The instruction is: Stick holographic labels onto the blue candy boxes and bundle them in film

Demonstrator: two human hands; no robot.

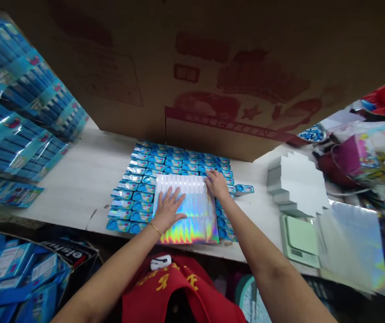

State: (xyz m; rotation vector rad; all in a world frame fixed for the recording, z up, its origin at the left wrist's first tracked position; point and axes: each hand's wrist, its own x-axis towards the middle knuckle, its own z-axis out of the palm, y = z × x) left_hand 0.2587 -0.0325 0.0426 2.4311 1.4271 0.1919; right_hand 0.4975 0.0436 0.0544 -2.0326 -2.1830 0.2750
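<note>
By the table's (pixel 78 193) front edge my left grip (pixel 168 210) splays on the shiny sheet (pixel 197 220); whether my right grip (pixel 217 184) pinches it I cannot tell.

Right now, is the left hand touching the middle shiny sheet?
Touching: the head view shows the left hand, fingers spread, flat on the shiny sheet.

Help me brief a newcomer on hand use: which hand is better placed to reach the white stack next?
Probably the right hand: it is at the far right corner of the shiny sheet, nearer the white stack. The left hand lies spread on the sheet's left part, farther away.
</note>
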